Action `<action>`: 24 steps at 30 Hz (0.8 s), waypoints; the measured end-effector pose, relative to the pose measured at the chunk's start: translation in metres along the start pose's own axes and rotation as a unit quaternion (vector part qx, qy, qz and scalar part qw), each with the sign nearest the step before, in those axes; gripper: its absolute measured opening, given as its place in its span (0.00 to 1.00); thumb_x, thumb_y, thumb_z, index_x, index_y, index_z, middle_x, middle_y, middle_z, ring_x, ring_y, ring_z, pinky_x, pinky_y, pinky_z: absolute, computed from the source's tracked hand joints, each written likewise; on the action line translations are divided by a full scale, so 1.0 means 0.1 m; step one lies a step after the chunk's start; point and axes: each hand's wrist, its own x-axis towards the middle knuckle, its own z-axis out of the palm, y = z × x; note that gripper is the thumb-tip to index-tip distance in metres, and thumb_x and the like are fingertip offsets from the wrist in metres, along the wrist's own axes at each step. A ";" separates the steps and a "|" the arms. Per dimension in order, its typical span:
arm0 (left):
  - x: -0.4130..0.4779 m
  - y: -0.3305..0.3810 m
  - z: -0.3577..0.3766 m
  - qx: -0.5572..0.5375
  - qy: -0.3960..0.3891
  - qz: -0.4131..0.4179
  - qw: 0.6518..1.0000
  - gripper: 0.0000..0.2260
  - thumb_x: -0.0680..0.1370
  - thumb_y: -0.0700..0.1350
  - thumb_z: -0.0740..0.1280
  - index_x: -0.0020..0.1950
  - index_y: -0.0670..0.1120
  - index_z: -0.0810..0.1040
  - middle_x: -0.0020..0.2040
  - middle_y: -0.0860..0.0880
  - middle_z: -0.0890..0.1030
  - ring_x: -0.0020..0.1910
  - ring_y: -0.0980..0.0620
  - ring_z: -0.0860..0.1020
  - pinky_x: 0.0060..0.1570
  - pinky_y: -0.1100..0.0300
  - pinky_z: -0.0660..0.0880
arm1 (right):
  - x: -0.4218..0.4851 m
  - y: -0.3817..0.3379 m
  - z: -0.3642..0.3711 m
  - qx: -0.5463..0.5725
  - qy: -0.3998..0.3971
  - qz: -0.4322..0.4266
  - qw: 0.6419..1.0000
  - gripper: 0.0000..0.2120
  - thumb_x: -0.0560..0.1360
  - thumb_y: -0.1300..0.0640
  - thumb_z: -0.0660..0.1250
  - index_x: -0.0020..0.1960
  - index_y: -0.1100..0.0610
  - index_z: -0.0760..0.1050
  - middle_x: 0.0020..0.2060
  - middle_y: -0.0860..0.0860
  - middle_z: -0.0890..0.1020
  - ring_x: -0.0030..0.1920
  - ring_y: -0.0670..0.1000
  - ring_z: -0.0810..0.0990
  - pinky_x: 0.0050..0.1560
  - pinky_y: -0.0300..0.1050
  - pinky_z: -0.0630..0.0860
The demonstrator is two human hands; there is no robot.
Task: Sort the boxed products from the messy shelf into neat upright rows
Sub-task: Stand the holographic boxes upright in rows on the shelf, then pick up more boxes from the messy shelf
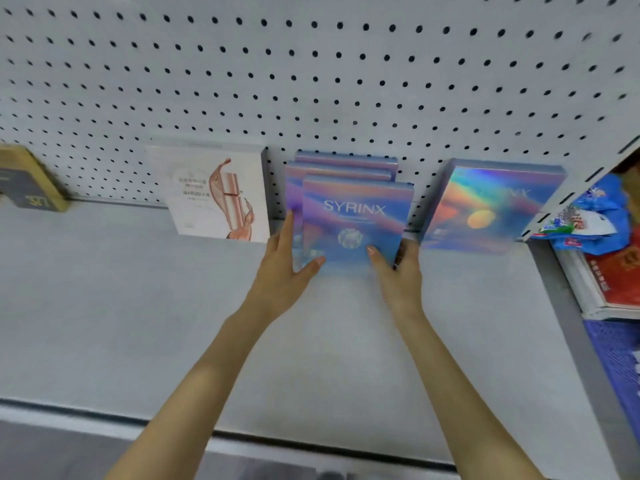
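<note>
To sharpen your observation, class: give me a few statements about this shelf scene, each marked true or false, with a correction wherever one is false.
1. The left hand and right hand both touch the front SYRINX box. True.
2. The white box lies flat on the shelf. False: it stands on edge by the pegboard.
3. More blue boxes stand behind the front SYRINX box. True.
4. The holographic box sits left of the white box. False: it stands right of the SYRINX boxes.

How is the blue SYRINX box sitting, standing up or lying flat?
Standing up. The SYRINX box shows its front, its bottom edge sits on the shelf, and the left hand and right hand steady its sides.
</note>
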 end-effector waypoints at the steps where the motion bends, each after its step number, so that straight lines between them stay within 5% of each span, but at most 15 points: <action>1: -0.04 -0.01 -0.06 -0.005 -0.017 -0.012 1.000 0.38 0.77 0.52 0.68 0.79 0.55 0.47 0.74 0.47 0.65 0.71 0.47 0.67 0.69 0.51 0.66 | -0.03 -0.04 -0.01 -0.012 0.012 0.013 1.000 0.17 0.74 0.60 0.72 0.58 0.57 0.69 0.53 0.57 0.79 0.52 0.55 0.79 0.54 0.40 0.75; 3: -0.18 -0.04 -0.20 -0.018 -0.036 -0.037 0.998 0.36 0.76 0.54 0.68 0.78 0.57 0.51 0.71 0.51 0.67 0.66 0.51 0.71 0.66 0.55 0.69 | -0.13 -0.13 -0.03 -0.039 0.069 0.024 0.997 0.21 0.75 0.60 0.71 0.64 0.61 0.67 0.59 0.62 0.75 0.56 0.58 0.76 0.59 0.48 0.74; 7: -0.72 -0.24 -0.61 -0.077 0.026 -0.064 0.995 0.21 0.77 0.49 0.69 0.69 0.54 0.72 0.56 0.53 0.80 0.46 0.69 0.78 0.43 0.79 0.69 | -0.61 -0.40 0.00 -0.001 0.121 -0.004 0.993 0.16 0.75 0.60 0.70 0.60 0.53 0.69 0.58 0.57 0.77 0.49 0.48 0.77 0.48 0.34 0.72; 14: -1.83 -1.01 -1.82 -0.133 0.133 -0.083 0.979 0.15 0.75 0.46 0.71 0.60 0.59 0.76 0.51 0.59 0.82 0.50 0.63 0.80 0.52 0.69 0.75 | -1.86 -0.75 1.09 -0.102 -0.211 -0.011 0.972 0.17 0.74 0.58 0.72 0.59 0.49 0.72 0.54 0.50 0.78 0.54 0.49 0.77 0.51 0.35 0.71; 20: -2.92 -2.06 -2.90 -0.150 0.194 -0.116 0.962 0.16 0.76 0.43 0.71 0.62 0.56 0.77 0.54 0.57 0.83 0.53 0.62 0.80 0.53 0.64 0.77 | -3.11 -0.87 2.61 -0.121 -0.395 -0.068 0.908 0.29 0.72 0.52 0.74 0.64 0.34 0.64 0.66 0.43 0.70 0.65 0.44 0.70 0.63 0.38 0.65; 24: -3.58 -2.64 -3.63 -0.167 0.270 -0.161 0.935 0.15 0.74 0.47 0.72 0.57 0.63 0.77 0.52 0.62 0.83 0.52 0.62 0.80 0.54 0.59 0.76 | -3.82 -0.95 3.58 -0.127 -0.472 -0.094 0.867 0.31 0.69 0.42 0.74 0.63 0.27 0.61 0.66 0.37 0.68 0.65 0.37 0.68 0.58 0.28 0.64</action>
